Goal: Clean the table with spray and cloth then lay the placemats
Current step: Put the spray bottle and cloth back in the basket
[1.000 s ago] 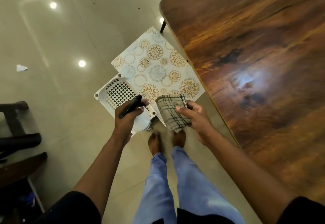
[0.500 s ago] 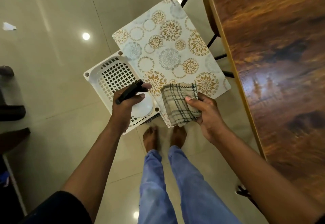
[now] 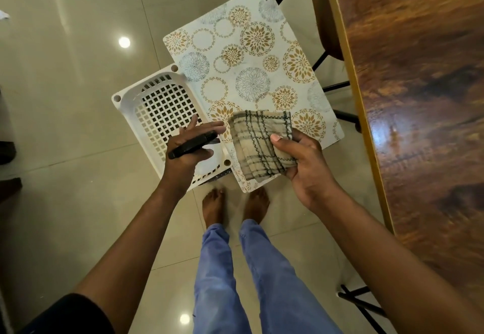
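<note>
Nearest are the person's own legs in blue trousers [image 3: 251, 276] and bare feet on the pale tiled floor [image 3: 65, 202]; above them both hands work over a white basket [image 3: 157, 103]. The left hand [image 3: 190, 147] has its fingers curled round the black trigger head of the spray bottle [image 3: 192, 143], the forefinger and one other stretched out straight above it; the bottle's pale body hangs under the palm, over the basket's near corner. The right hand [image 3: 301, 160] pinches the folded checked cloth [image 3: 259, 142], thumb pressed on top and the other fingers curled beneath.

The cloth looks soft, light and limp; held by one edge it would likely fall open, so gripping the folded stack whole seems wiser. The bottle seems rigid and smooth, its weight unknowable since the fill is hidden; the neck under the trigger is the sure hold.

Beyond the hands the patterned placemat [image 3: 251, 71] lies across the basket's right side, overhanging the rim toward the table; whether more lie under it cannot be told. It looks thin, flat and semi-stiff, probably slick-faced; best taken at a free corner or along its overhanging long edge.

The wooden table [image 3: 419, 97] runs along the right, its glossy top bare in view; black chair legs [image 3: 337, 87] stand between basket and table edge and could catch a foot.
</note>
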Tool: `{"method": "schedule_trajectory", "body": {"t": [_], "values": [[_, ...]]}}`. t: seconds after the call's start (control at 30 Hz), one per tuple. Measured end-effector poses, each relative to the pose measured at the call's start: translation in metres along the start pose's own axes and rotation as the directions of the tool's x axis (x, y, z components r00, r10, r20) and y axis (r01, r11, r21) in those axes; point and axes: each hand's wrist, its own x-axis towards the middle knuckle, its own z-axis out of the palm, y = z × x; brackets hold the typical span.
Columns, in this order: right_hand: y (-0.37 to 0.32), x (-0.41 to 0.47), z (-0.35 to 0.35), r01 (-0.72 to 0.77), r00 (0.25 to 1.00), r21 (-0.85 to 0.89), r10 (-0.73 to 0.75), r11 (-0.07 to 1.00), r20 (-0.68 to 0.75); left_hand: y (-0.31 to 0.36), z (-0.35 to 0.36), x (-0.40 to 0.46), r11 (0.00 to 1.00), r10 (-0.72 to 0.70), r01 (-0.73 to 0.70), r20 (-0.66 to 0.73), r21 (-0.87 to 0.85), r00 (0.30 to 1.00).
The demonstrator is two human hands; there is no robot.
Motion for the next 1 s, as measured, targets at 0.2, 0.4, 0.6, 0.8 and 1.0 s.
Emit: {"method": "schedule_trajectory", "body": {"t": [0.2, 0.4, 0.6, 0.8, 1.0], "values": [[-0.013, -0.001, 0.009, 0.046, 0.998, -0.016, -0.045, 0.999, 0.035, -0.025, 0.005, -0.014, 0.983, -0.070, 0.074, -0.032, 0.167, 0.997], [-0.021, 0.000, 0.017, 0.124, 0.992, -0.129, -0.121, 0.984, 0.037, -0.022, 0.008, -0.023, 0.965, -0.094, 0.113, -0.090, 0.238, 0.991], [-0.031, 0.002, 0.021, 0.183, 0.983, -0.199, -0.174, 0.963, 0.062, -0.029, -0.016, -0.037, 0.915, -0.093, 0.089, -0.009, 0.393, 0.996], [-0.048, 0.006, 0.033, 0.285, 0.959, -0.460, -0.255, 0.841, 0.127, -0.015, -0.048, -0.054, 0.881, -0.147, 0.225, -0.210, 0.417, 0.967], [-0.070, 0.005, 0.057, 0.443, 0.887, -0.804, -0.324, 0.396, 0.329, 0.060, -0.050, -0.025, 0.950, 0.019, 0.036, -0.172, 0.311, 0.985]]}}
